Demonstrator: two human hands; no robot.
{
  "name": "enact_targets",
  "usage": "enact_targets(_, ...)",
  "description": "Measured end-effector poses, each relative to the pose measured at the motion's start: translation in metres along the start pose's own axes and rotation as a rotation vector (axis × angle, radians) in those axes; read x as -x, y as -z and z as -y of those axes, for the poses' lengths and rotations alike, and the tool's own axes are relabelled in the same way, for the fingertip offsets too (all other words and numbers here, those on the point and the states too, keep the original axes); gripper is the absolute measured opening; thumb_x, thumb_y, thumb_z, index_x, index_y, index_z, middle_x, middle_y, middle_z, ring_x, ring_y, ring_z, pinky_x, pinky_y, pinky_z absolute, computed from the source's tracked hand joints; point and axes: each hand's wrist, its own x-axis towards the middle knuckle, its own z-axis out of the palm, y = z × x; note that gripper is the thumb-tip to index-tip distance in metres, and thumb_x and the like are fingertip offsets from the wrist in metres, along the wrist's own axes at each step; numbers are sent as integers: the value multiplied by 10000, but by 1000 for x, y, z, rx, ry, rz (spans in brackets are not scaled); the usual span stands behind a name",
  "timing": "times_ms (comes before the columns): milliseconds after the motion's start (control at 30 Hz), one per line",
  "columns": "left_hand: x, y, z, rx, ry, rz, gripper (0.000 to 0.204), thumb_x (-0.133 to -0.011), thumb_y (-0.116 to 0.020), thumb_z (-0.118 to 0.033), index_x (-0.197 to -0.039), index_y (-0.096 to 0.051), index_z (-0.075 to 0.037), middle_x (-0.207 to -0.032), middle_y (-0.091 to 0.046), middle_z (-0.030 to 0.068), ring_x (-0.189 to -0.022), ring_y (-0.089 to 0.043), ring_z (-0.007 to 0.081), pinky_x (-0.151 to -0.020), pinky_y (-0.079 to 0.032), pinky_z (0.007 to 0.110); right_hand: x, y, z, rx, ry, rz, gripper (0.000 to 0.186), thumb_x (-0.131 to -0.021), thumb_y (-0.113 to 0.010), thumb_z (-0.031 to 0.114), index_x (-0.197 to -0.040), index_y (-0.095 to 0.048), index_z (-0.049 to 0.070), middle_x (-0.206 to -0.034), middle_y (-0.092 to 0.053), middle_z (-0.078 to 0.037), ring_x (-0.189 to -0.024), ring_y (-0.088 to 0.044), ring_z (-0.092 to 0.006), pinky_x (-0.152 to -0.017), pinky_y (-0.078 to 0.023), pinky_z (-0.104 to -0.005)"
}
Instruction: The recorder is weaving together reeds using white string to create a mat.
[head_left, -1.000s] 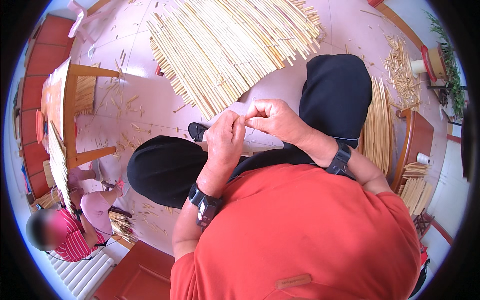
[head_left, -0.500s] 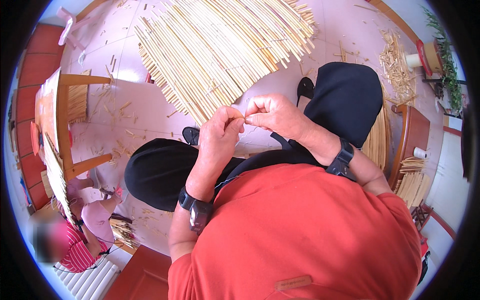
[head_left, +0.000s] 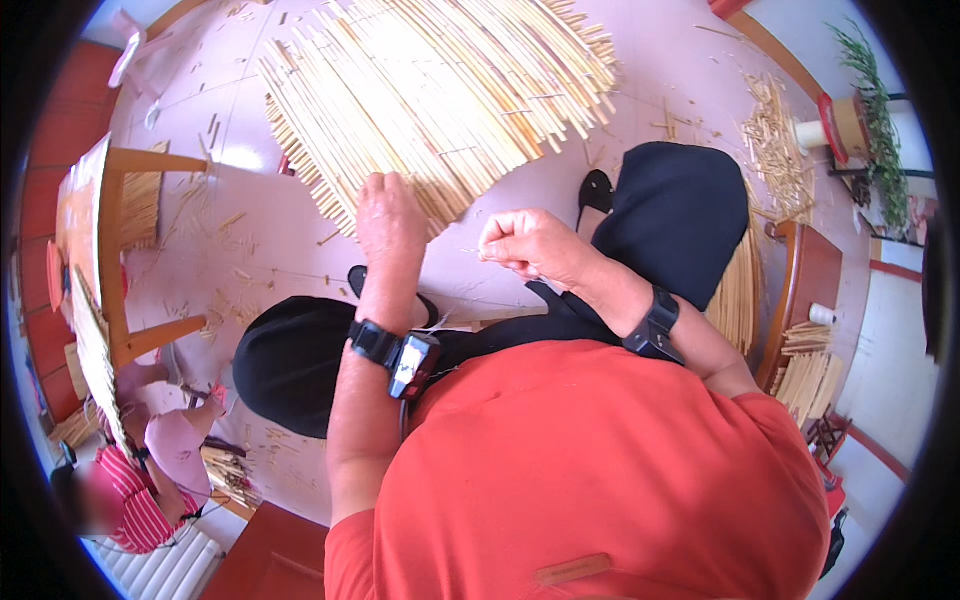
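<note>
A mat of pale yellow reed stalks (head_left: 440,110), bound with rows of thread, lies in front of me with uneven stalk ends. My left hand (head_left: 390,215) rests on its near left edge, back upward, fingers pointing away and lying over the stalks. Just right of the mat's near corner, my right hand (head_left: 530,242) is closed in a pinch, apart from the mat. A thin whitish thread (head_left: 470,251) sticks out from its fingertips; part of it is hidden by the hand.
Loose stalk pieces (head_left: 775,150) litter the tiled floor. A wooden table (head_left: 115,255) stands at left, near a seated person in a striped top (head_left: 150,505). At right are a wooden furniture panel (head_left: 800,290), a spool (head_left: 822,314), stalk bundles (head_left: 810,385) and a potted plant (head_left: 850,130).
My left hand has parted from the right and moved forward and left onto the mat's edge. The right hand keeps its pinch, slightly lower. The whole view has shifted a little.
</note>
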Motion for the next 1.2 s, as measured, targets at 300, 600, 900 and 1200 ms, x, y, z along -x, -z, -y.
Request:
enact_targets(300, -8, 14, 21, 687, 377, 235, 133, -881, -602, -137, -813, -637, -29, -832, -621, 78, -757, -606, 214, -716, -474, 317, -6, 1, -9, -3, -38, -18, 83, -895, -641, 111, -866, -628, 34, -679, -539, 12, -536, -435, -25, -424, -317, -177)
enact_targets(600, 11, 56, 86, 1478, 757, -309, 126, -919, -582, -105, -1035, -587, -56, -984, -593, 62, -901, -554, 179, -815, -454, 362, -10, -3, -12, 22, -28, -10, 97, -876, -655, 113, -849, -610, 32, -662, -518, 20, -530, -425, -30, -420, -310, -181)
enact_targets(900, 59, -18, 75, 1895, 1079, 163, 428, -927, -602, -227, -1291, -471, -44, -1225, -556, 117, -1115, -569, 282, -954, -471, 501, -18, -8, -24, 111, -75, -31, 92, -883, -646, 117, -884, -638, 25, -657, -522, 17, -521, -416, -26, -413, -310, -177)
enact_targets(1200, 63, -29, 41, 1977, 918, 153, 415, -926, -579, -69, -1320, -453, -35, -1266, -572, 128, -1142, -585, 280, -974, -485, 493, -25, -9, -41, 241, -61, -62, 117, -882, -647, 145, -856, -650, 31, -624, -545, 12, -484, -433, -43, -419, -348, -207)
